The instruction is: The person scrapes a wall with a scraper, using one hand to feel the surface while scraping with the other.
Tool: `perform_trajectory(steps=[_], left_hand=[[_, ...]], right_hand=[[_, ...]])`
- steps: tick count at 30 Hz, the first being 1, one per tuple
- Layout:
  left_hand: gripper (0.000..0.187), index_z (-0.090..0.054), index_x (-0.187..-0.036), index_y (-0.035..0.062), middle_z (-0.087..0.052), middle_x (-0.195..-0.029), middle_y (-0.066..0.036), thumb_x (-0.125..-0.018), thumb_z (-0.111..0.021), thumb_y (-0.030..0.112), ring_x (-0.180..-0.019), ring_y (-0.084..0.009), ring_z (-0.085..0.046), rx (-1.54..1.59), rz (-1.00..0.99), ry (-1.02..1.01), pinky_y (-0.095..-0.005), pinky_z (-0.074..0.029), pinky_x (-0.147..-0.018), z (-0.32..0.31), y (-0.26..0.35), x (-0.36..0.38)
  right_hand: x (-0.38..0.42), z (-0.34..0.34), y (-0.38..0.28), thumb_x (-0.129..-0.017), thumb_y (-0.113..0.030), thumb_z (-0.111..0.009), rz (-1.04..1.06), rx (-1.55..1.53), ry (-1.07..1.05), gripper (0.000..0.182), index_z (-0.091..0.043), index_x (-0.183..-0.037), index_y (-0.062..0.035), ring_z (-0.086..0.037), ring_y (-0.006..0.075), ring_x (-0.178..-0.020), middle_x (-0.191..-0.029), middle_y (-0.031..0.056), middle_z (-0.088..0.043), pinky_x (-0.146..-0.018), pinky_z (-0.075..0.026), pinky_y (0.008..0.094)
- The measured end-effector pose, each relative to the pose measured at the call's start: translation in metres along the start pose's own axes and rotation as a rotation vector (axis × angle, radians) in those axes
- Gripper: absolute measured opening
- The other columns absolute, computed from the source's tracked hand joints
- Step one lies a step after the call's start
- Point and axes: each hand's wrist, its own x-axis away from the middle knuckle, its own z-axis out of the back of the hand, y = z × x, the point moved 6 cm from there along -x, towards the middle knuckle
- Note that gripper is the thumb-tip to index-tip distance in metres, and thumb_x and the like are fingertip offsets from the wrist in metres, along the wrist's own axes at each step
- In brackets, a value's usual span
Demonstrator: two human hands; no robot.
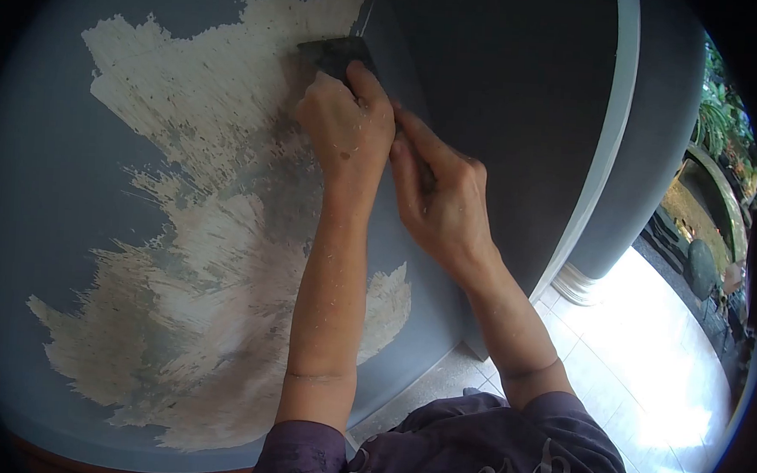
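A dark, flat-bladed scraper (332,54) lies against the wall (64,194), near the upper edge of a large pale patch where the blue-grey paint is gone. My left hand (343,119) is closed round the scraper just below its blade, with the thumb along it. Beside it, my right hand (443,188) pinches the scraper's lower end, mostly hidden behind the fingers. The bare patch (198,244) is streaked and ragged-edged, with beige and pinkish areas. Small pale flecks dot my hands and forearms.
An inner wall corner runs down just right of my hands. Farther right stand a dark panel (507,72) with a white edge trim (601,145) and a rounded grey column. White floor tiles (611,369) shine below. Plants and stones (700,266) show outside.
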Motion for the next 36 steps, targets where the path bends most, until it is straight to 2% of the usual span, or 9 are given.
perform_trajectory(steps=[8,13,16,19,22,25,28,31,36], left_hand=[[0.044,-0.06,-0.059,-0.0106,-0.063,-0.054,-0.017,-0.093,-0.047,0.015,-0.048,-0.024,-0.066,0.252,0.226,0.032,-0.0313,-0.051,-0.044,0.017,-0.02,0.039],[0.043,-0.061,-0.061,-0.01,-0.064,-0.055,-0.016,-0.093,-0.045,0.013,-0.046,-0.0227,-0.064,0.173,0.239,-0.036,-0.03,-0.052,-0.043,0.021,-0.015,0.032],[0.042,-0.061,-0.061,-0.0096,-0.063,-0.055,-0.016,-0.093,-0.044,0.011,-0.045,-0.0225,-0.064,0.168,0.226,-0.045,-0.0299,-0.053,-0.044,0.02,-0.016,0.03],[0.041,-0.061,-0.061,-0.0091,-0.063,-0.054,-0.016,-0.093,-0.045,0.01,-0.045,-0.0226,-0.064,0.173,0.188,-0.073,-0.0303,-0.054,-0.045,0.018,-0.014,0.024],[0.039,-0.061,-0.06,-0.0092,-0.063,-0.054,-0.016,-0.092,-0.046,0.009,-0.046,-0.0231,-0.065,0.157,0.175,-0.093,-0.0307,-0.054,-0.046,0.017,-0.013,0.018],[0.039,-0.061,-0.06,-0.0094,-0.063,-0.054,-0.016,-0.092,-0.045,0.009,-0.046,-0.0236,-0.065,0.141,0.181,-0.101,-0.0311,-0.054,-0.046,0.017,-0.01,0.016],[0.04,-0.061,-0.06,-0.0096,-0.063,-0.054,-0.017,-0.091,-0.045,0.009,-0.046,-0.0243,-0.065,0.114,0.173,-0.111,-0.0318,-0.055,-0.047,0.019,-0.009,0.013],[0.04,-0.062,-0.06,-0.0097,-0.064,-0.055,-0.018,-0.091,-0.045,0.009,-0.047,-0.0252,-0.065,0.127,0.186,-0.124,-0.0328,-0.055,-0.048,0.021,-0.009,0.014],[0.041,-0.061,-0.059,-0.0098,-0.064,-0.056,-0.019,-0.091,-0.044,0.01,-0.048,-0.0266,-0.066,0.129,0.137,-0.109,-0.0341,-0.056,-0.049,0.023,-0.012,0.02]], right_hand=[[0.031,-0.004,-0.009,-0.084,0.0,-0.062,0.061,-0.063,-0.077,0.038,-0.055,-0.12,0.0052,-0.064,0.0298,-0.056,-0.071,0.0188,-0.064,-0.049,-0.049,0.0379],[0.03,-0.007,-0.015,-0.084,0.001,-0.062,0.026,-0.036,-0.087,0.037,-0.055,-0.12,0.0056,-0.063,0.0291,-0.053,-0.067,0.0177,-0.062,-0.048,-0.049,0.0365],[0.031,-0.007,-0.018,-0.086,0.003,-0.06,-0.038,-0.014,-0.102,0.034,-0.058,-0.12,0.0052,-0.064,0.0178,-0.054,-0.076,0.018,-0.067,-0.047,-0.046,0.029],[0.027,-0.009,-0.018,-0.087,0.002,-0.06,-0.022,-0.019,-0.054,0.033,-0.059,-0.119,0.006,-0.065,0.0188,-0.055,-0.075,0.0187,-0.067,-0.048,-0.046,0.0277],[0.023,-0.01,-0.016,-0.085,0.002,-0.06,0.007,-0.063,-0.016,0.032,-0.056,-0.117,0.0067,-0.063,0.0291,-0.052,-0.068,0.0183,-0.063,-0.046,-0.047,0.0351],[0.022,-0.009,-0.017,-0.086,0.002,-0.059,0.042,-0.06,0.004,0.03,-0.057,-0.115,0.0072,-0.064,0.029,-0.052,-0.067,0.0182,-0.063,-0.046,-0.046,0.0351],[0.021,-0.01,-0.021,-0.088,0.001,-0.059,0.029,-0.039,0.019,0.03,-0.06,-0.117,0.0074,-0.067,0.0222,-0.057,-0.074,0.0189,-0.067,-0.051,-0.048,0.0293],[0.024,-0.013,-0.022,-0.088,0.001,-0.059,0.019,-0.003,0.02,0.03,-0.06,-0.117,0.007,-0.067,0.0226,-0.057,-0.075,0.0188,-0.068,-0.052,-0.049,0.0295],[0.029,-0.013,-0.024,-0.087,0.001,-0.059,0.041,-0.069,0.023,0.03,-0.056,-0.116,0.0088,-0.063,0.0293,-0.051,-0.066,0.0193,-0.062,-0.047,-0.046,0.0358]])
